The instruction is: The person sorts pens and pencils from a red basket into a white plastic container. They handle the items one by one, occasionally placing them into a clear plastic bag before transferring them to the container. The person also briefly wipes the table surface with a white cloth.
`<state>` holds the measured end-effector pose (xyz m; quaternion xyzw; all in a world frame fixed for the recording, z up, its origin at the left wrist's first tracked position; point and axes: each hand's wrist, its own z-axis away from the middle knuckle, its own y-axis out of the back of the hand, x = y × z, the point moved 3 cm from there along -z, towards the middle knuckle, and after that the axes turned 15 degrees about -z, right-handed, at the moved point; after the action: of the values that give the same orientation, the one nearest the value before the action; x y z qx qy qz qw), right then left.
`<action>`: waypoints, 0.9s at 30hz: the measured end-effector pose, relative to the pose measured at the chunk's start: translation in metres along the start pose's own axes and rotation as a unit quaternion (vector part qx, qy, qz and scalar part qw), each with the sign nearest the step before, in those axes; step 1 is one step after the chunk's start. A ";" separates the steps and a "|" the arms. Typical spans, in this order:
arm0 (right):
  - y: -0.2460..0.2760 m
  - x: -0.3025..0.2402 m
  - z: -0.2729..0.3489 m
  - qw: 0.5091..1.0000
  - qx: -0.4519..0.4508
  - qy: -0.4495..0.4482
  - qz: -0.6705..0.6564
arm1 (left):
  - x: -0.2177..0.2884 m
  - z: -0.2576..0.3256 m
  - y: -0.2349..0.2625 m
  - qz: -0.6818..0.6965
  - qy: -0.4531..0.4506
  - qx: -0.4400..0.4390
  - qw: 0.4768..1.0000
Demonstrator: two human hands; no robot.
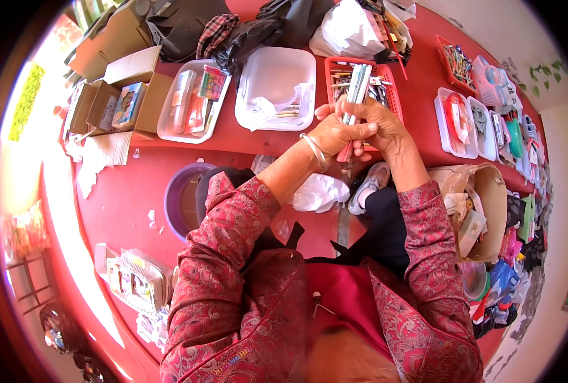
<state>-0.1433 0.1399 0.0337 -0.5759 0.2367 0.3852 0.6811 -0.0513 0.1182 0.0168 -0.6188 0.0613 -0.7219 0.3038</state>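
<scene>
Red plastic mesh, rectangular: that's the basket (395, 102), packed with slim pen-like sticks, sitting on a red table (419, 70) with a smooth matte surface. Using it as reference.

Pens (358, 84): tight bundle of thin, straight, hard shafts, whitish with blue-green streaks, glossy. Upper ends poke out above both fists, overlapping the basket's middle from where I stand; can't tell how high over it. Reddish ends show below the grip, just off the basket's near side.

Hands are together, clamped on the pens. Left hand (335, 135) wraps from the left, smooth pale bangle (314, 150) at the wrist. Right hand (386, 126) closes from the right, fingers against the left's. Sleeves (226, 223) are patterned red-grey fabric.

Left of basket: tub (276, 69), translucent plastic, rounded corners, crumpled clear film and a few sticks inside. Further left, a shallow tray (163, 121) with packets, then a carton (159, 96), stiff brown cardboard, flaps up.

Nearer the person than basket: thin crinkled white bag (321, 193). Lower left of basket: round purple bucket (173, 201), smooth wall. Lower right: creased brown box (498, 198), full of odds and ends.
</scene>
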 end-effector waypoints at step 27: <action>-0.002 -0.043 -0.001 0.964 -0.086 0.115 -0.226 | 0.007 0.033 0.210 -0.746 0.095 0.403 0.522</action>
<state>-0.1671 0.1276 0.0679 -0.7114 0.1431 0.1718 0.6663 0.0556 -0.0456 -0.0670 -0.1776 -0.6917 -0.6865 -0.1368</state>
